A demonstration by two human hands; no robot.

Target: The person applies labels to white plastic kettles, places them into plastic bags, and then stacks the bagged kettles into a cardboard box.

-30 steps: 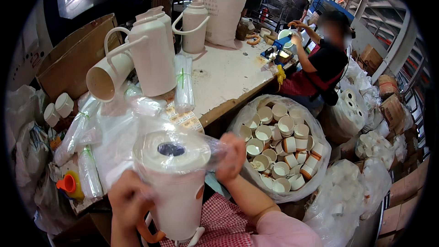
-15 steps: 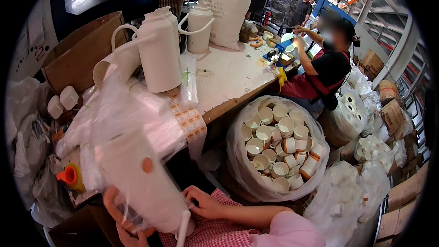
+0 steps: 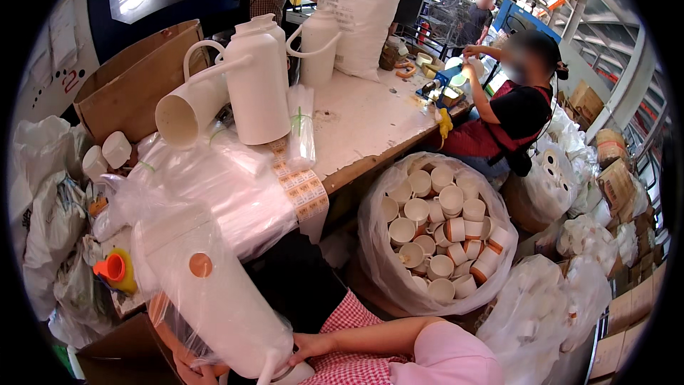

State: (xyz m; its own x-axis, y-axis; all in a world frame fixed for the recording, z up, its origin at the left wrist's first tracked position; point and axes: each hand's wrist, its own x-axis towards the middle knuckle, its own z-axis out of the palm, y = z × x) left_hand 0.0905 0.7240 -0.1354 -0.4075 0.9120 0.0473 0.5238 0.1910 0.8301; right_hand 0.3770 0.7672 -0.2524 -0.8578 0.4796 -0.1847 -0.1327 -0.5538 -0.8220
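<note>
Two hands (image 3: 311,346) hold a bagged white jug (image 3: 221,306) near orange-printed labels (image 3: 303,192).

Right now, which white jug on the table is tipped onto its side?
The leftmost jug, with its wide round opening showing; the other jugs on the table stand upright.

A tilted jug (image 3: 228,306), inside a plastic bag (image 3: 167,239), is nearest, before the bench (image 3: 356,125). On the bench, an upright jug (image 3: 260,100) stands left of a sack (image 3: 363,25). Cups (image 3: 442,232) lie in a large bag (image 3: 369,242) right of the bench, with a co-worker (image 3: 524,117) behind.
</note>
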